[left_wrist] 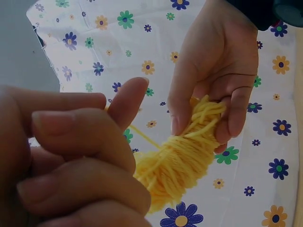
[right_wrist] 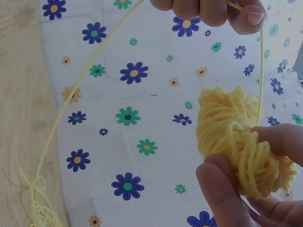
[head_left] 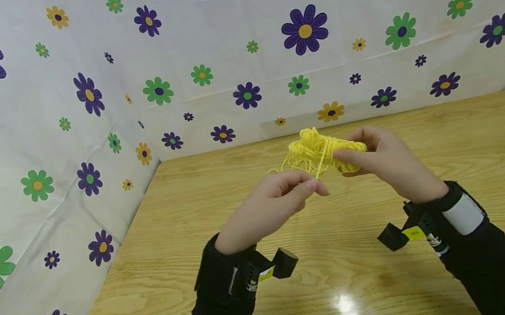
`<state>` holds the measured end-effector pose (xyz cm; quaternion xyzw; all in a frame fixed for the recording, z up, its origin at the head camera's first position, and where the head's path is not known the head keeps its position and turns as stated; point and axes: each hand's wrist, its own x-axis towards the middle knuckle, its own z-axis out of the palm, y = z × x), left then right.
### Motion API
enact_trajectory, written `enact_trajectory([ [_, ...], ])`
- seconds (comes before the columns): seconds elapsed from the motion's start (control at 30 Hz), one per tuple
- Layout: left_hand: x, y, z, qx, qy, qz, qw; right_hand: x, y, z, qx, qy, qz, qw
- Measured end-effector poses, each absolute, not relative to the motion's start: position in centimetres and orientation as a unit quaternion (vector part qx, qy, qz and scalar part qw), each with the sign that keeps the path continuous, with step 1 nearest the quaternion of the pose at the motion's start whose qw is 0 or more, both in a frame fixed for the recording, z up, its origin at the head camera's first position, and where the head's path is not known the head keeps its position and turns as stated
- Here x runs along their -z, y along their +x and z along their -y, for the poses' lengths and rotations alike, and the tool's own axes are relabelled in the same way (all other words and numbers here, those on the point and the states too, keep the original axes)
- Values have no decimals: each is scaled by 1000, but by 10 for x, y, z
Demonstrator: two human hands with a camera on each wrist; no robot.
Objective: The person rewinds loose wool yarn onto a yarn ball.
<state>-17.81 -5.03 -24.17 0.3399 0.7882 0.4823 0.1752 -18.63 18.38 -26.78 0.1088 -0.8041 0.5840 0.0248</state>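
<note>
A bundle of yellow yarn (head_left: 326,149) is held above the table in my right hand (head_left: 390,159), thumb on the near side and fingers behind. Wound strands wrap round its middle, seen closely in the right wrist view (right_wrist: 232,127). My left hand (head_left: 272,201) pinches a single yellow strand (right_wrist: 262,71) between thumb and forefinger, just left of the bundle. That strand runs taut from the bundle to the pinch. From the left hand another length (right_wrist: 87,73) slopes down to a loose tangle of yarn (right_wrist: 42,205) in the right wrist view.
The wooden table (head_left: 181,303) stretches out under both hands. A white cloth with purple, green and orange flowers (head_left: 214,47) hangs behind it and along the sides. Each wrist carries a black strap with a small camera (head_left: 285,262).
</note>
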Motion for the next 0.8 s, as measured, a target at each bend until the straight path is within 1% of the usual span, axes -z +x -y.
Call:
enact_trajectory([
  [0.2,243,-178,48,-480,337,-789,183,267,-186,-184,-643,109,757,23],
  [0.4,243,-179,46,-477,333,-791,191,266,-184,-186,-705,125,698,3],
  [0.57,245,-181,45,-476,332,-792,192,268,-184,-190,-758,155,633,-22],
  [0.8,247,-183,45,-470,330,-795,193,275,-189,-199,-789,214,570,-77],
])
